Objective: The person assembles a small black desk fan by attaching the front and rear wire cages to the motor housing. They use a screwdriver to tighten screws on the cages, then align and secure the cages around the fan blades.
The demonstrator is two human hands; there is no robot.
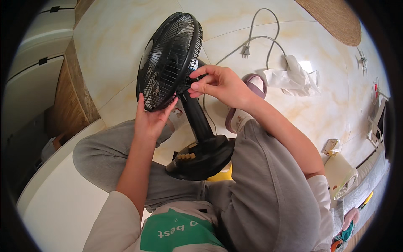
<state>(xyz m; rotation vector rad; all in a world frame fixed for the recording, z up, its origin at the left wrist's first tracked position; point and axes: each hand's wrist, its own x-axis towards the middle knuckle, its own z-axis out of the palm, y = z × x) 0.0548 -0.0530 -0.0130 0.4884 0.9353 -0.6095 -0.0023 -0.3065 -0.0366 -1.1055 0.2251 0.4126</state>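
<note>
Fan grille is gripped from below by the left hand; right hand curls behind, hold unclear.

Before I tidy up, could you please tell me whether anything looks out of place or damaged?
The grey cord lies in a loose loop on the floor, its plug unconnected, and a crumpled white wrapper lies right beside it, so both look untidy. I see no damage on the black fan.
</note>
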